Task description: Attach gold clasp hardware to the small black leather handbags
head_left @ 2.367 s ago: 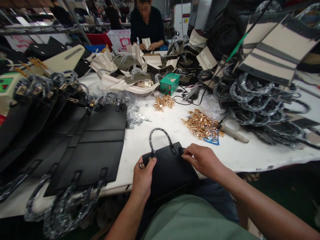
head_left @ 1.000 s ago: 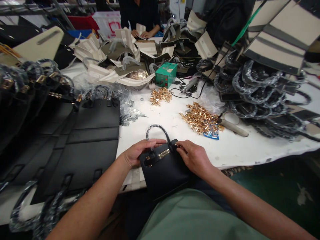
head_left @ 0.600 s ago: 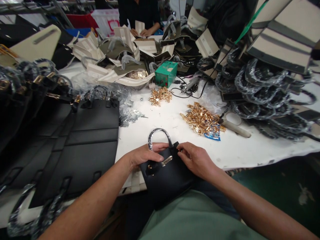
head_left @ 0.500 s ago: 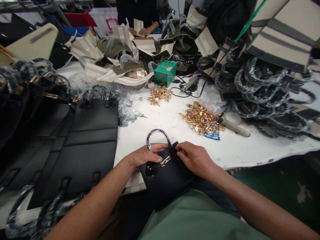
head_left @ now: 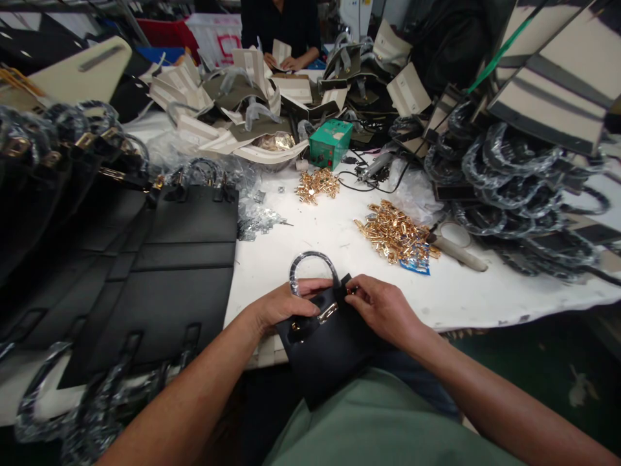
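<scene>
A small black handbag rests against my lap at the table's front edge. Its arched handle, wrapped in clear film, stands up, and a gold clasp plate shows on its front. My left hand grips the bag's top, thumb in front near the plate and fingers behind, under the handle. With thumb and fingers pinched, my right hand is at the bag's upper right corner, on a strap end with a bit of gold metal; the fingers partly hide it.
Gold hardware lies in a large pile and a smaller pile by a green box. Black bag panels cover the left side. Film-wrapped handles are stacked at right. Across the table, a person's hands hold a pale piece.
The whole view has shifted slightly, so the scene sits a little further right. Both hands keep nearly the same hold on the handbag.
</scene>
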### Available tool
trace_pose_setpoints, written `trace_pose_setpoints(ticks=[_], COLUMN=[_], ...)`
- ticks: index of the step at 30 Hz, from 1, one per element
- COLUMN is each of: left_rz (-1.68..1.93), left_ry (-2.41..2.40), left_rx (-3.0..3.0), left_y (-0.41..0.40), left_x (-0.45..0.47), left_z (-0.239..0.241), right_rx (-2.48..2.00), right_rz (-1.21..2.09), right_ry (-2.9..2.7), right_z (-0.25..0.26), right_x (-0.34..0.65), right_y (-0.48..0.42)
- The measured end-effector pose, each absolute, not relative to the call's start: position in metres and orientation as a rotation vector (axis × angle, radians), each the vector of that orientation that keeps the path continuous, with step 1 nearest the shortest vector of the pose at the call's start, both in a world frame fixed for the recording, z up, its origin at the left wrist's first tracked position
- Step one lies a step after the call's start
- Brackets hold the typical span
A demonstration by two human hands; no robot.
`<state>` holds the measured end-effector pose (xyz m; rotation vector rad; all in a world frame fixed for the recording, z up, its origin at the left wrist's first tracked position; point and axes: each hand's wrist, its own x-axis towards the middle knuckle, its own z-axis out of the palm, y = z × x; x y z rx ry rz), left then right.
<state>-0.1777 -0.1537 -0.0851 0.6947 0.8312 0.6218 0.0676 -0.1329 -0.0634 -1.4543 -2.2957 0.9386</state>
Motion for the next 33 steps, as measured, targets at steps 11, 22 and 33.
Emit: trace_pose_setpoints(ticks=[11, 22, 33], left_rz=[0.690, 0.721, 0.840], left_ry=[0.711, 0.621, 0.718], left_rx=[0.569, 0.576, 0.382], left_y=[-0.158, -0.160, -0.157], left_x=[-0.175, -0.180, -0.181], left_z=[-0.084, -0.090, -0.085], right_rx=[-1.241, -1.218, -1.231], right_rz=[0.963, 1.193, 1.623], right_ry=[-2.321, -2.200, -1.892], right_z=[-0.059, -0.054, -0.066], right_x=[0.074, 0.084, 0.077], right_y=[-0.128, -0.101, -0.104])
